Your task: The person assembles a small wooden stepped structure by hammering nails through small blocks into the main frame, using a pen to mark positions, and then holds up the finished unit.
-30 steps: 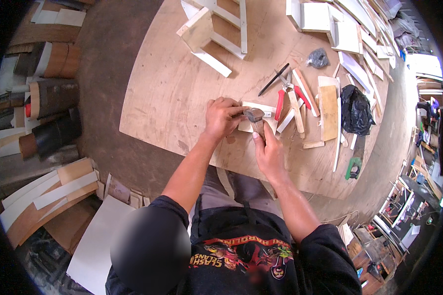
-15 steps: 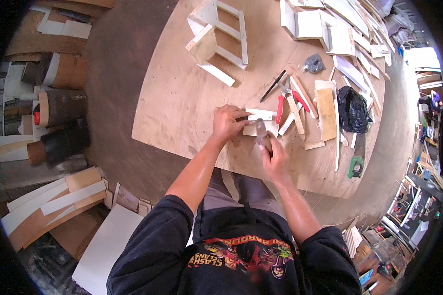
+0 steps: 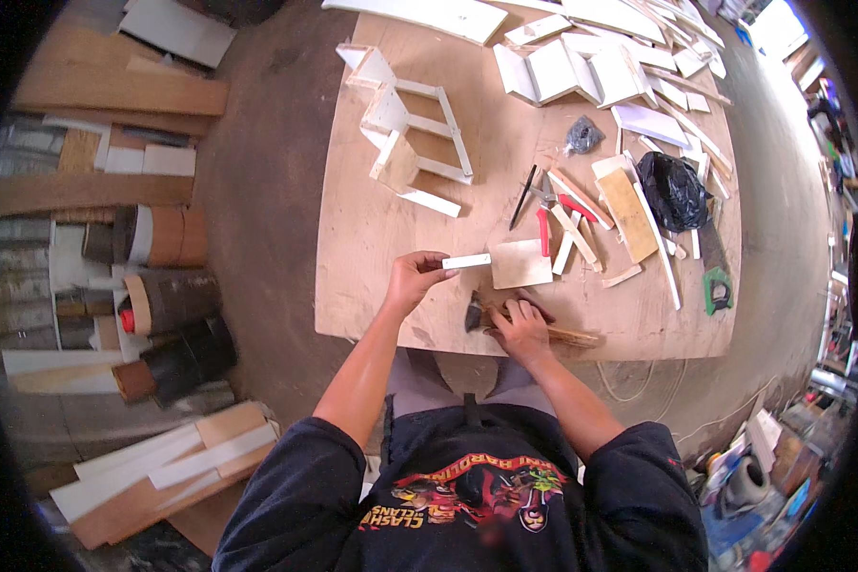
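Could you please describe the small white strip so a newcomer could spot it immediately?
Find the wooden table, then the left hand near its front edge. The white strip sticks out rightward from that hand; unlike the pale, squarish board beside it, it is narrow and held.

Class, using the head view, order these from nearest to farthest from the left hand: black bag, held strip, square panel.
1. Held strip: in the left hand.
2. Square panel: just right of the strip.
3. Black bag: much farther right.
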Demonstrator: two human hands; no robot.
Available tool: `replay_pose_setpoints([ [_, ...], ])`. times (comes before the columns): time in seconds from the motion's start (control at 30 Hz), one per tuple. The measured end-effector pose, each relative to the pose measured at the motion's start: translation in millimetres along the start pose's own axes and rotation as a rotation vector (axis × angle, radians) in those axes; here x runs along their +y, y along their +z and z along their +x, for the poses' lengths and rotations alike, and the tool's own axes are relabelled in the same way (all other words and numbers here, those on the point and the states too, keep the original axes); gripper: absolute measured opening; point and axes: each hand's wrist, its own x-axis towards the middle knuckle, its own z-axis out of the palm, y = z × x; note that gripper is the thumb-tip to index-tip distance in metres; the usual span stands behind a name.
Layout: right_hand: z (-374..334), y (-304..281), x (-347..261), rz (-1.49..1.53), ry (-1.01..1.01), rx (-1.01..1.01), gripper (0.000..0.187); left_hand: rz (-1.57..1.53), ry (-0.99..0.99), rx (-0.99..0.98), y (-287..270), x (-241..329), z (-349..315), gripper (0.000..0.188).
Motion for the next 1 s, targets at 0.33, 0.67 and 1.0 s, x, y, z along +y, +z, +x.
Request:
replay_pose_setpoints([
  [0.33, 119.8, -51.6, -53.7, 0.592, 0.436, 0.151, 0.058, 0.178, -0.126, -0.578, -79.8, 37.4, 85.0, 0.034],
  [0.67, 168.8, 18.7, -106.9, 0.537, 0.912, 0.652, 0.033, -0.032, -0.13, -0.603, -70.5, 21.9, 121.9, 0.036],
  [1.0, 250.7, 70.5, -77.9, 0.256, 1.182, 0.833, 0.035, 0.725, 0.596, -0.124, -23.7, 29.6, 144.8, 0.033],
])
